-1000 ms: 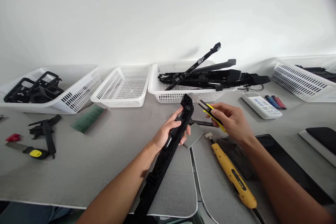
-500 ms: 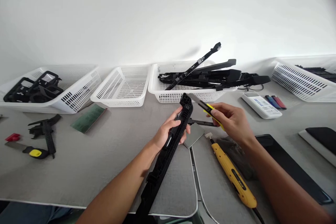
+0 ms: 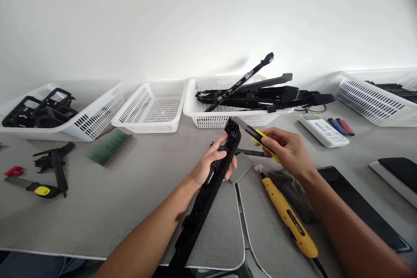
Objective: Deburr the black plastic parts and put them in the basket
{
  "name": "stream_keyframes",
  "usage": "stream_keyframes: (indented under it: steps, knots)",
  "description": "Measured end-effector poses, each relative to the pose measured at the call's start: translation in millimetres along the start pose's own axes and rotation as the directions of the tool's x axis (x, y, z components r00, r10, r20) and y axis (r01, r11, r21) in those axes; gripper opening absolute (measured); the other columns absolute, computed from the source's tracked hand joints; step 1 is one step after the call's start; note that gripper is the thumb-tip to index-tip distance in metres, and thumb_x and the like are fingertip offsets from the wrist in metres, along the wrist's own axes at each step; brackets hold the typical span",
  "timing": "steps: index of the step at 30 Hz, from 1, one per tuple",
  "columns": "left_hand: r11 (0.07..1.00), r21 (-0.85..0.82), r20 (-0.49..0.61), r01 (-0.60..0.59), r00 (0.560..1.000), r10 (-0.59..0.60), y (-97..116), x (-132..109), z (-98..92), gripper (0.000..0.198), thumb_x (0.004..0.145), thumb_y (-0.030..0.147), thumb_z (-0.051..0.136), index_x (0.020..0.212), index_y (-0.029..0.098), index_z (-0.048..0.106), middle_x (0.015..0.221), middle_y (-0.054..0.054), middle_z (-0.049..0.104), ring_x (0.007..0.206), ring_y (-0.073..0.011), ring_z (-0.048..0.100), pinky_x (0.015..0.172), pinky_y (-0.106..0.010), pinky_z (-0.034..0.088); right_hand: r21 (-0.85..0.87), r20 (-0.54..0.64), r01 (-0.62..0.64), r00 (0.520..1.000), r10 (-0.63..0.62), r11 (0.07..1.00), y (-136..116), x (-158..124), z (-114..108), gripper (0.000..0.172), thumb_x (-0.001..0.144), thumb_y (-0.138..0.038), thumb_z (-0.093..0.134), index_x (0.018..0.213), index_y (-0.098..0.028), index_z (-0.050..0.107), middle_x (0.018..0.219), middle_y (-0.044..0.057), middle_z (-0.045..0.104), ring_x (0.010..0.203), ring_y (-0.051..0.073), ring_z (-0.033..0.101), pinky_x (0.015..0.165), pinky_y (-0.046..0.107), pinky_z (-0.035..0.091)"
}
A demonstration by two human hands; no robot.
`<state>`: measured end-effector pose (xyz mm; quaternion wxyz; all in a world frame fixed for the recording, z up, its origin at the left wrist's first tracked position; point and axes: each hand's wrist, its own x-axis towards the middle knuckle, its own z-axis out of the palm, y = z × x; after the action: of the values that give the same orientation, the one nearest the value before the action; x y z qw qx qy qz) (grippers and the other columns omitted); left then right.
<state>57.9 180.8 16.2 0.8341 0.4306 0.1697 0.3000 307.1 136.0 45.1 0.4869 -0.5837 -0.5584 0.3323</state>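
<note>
My left hand [image 3: 211, 163] is wrapped round a long black plastic bar [image 3: 198, 208] that slants from the table's near edge up to its far end [image 3: 233, 128]. My right hand [image 3: 288, 150] grips a yellow and black utility knife [image 3: 257, 136], and its extended blade touches the bar's far end. Both hands hover over the grey table [image 3: 124, 191], just in front of the middle white basket [image 3: 215, 117] loaded with more long black bars.
An empty white basket [image 3: 151, 106] and one with black frames [image 3: 65, 110] stand at the left, another [image 3: 374, 102] at the right. A yellow tool [image 3: 289, 219], calculator [image 3: 323, 130], lighters [image 3: 340, 126], green pad [image 3: 109, 147], black clip [image 3: 54, 163] and a second knife [image 3: 32, 186] lie around.
Almost nothing differs: the bar's far end and the knife blade have shifted only slightly, staying in contact.
</note>
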Motion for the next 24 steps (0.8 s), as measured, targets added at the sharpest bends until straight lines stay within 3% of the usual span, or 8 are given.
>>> stream_keyframes:
  steps: [3,5,7,10,12,14,18,24]
  knots:
    - [1.0,-0.002,-0.019,-0.026,0.999,0.026,-1,0,0.1,0.096,0.093,0.043,0.068,0.171,0.02,0.018,0.083,-0.003,0.074,0.051,-0.0151,0.062,0.048,-0.025,0.045,0.03,0.311,-0.009,0.95,0.0,1.0,-7,-4,3,0.039,0.092,-0.055,0.073,0.102,-0.019,0.082,0.078,0.004,0.074,0.059,0.015,0.059,0.054,0.029,0.048]
    - [0.999,-0.003,-0.026,-0.038,0.999,0.038,0,0,0.3,0.097,0.092,0.043,0.069,0.171,0.019,0.016,0.083,-0.003,0.074,0.05,-0.0151,0.061,0.047,-0.025,0.045,-0.008,0.39,-0.009,0.921,0.011,1.0,-10,-5,6,0.038,0.093,-0.054,0.072,0.102,-0.019,0.083,0.078,0.004,0.074,0.06,0.015,0.06,0.055,0.028,0.049]
    - [1.0,-0.006,-0.024,-0.027,0.999,0.027,1,0,0.8,0.097,0.093,0.043,0.069,0.171,0.02,0.016,0.083,-0.002,0.074,0.051,-0.015,0.062,0.048,-0.025,0.045,-0.033,0.35,0.001,0.937,0.011,0.999,-10,-4,7,0.038,0.093,-0.055,0.072,0.103,-0.02,0.083,0.074,0.003,0.073,0.058,0.015,0.059,0.053,0.028,0.048]
    - [1.0,-0.009,-0.008,-0.001,1.0,0.001,2,-1,1.2,0.096,0.094,0.042,0.068,0.172,0.021,0.017,0.084,-0.002,0.074,0.053,-0.0151,0.062,0.049,-0.025,0.045,-0.01,0.127,-0.011,0.992,0.012,1.0,-4,0,4,0.041,0.092,-0.057,0.072,0.105,-0.019,0.082,0.075,0.003,0.073,0.055,0.014,0.057,0.051,0.027,0.047]
    - [1.0,-0.006,0.009,0.006,1.0,-0.006,1,-1,1.3,0.095,0.095,0.042,0.067,0.172,0.022,0.017,0.084,-0.002,0.074,0.053,-0.0151,0.063,0.05,-0.025,0.046,-0.014,-0.046,-0.012,0.999,0.012,1.0,1,2,2,0.041,0.092,-0.056,0.071,0.108,-0.019,0.081,0.078,0.004,0.074,0.057,0.015,0.058,0.053,0.028,0.048]
    - [1.0,-0.007,0.02,0.003,1.0,-0.003,0,-1,1.3,0.093,0.096,0.044,0.065,0.173,0.023,0.017,0.085,-0.003,0.074,0.053,-0.0149,0.062,0.05,-0.025,0.046,-0.07,-0.137,0.015,0.99,-0.025,0.997,5,4,2,0.039,0.093,-0.054,0.07,0.11,-0.02,0.08,0.085,0.005,0.076,0.066,0.018,0.063,0.062,0.031,0.052]
    - [0.998,-0.052,0.008,-0.035,0.999,0.035,-1,1,1.3,0.093,0.096,0.052,0.058,0.174,0.02,0.016,0.084,-0.004,0.075,0.051,-0.0157,0.061,0.048,-0.026,0.044,-0.238,-0.11,0.129,0.981,-0.159,0.963,7,2,9,0.029,0.094,-0.045,0.072,0.113,-0.023,0.078,0.109,0.007,0.08,0.094,0.025,0.07,0.087,0.039,0.055]
    - [0.991,-0.064,-0.073,-0.12,0.991,0.115,2,3,-0.6,0.093,0.094,0.042,0.053,0.174,0.019,0.012,0.083,-0.004,0.075,0.05,-0.0167,0.061,0.047,-0.025,0.042,-0.279,0.048,0.293,0.955,-0.292,0.915,0,-2,19,0.022,0.097,-0.038,0.071,0.115,-0.026,0.075,0.108,0.006,0.078,0.098,0.026,0.071,0.092,0.04,0.055]
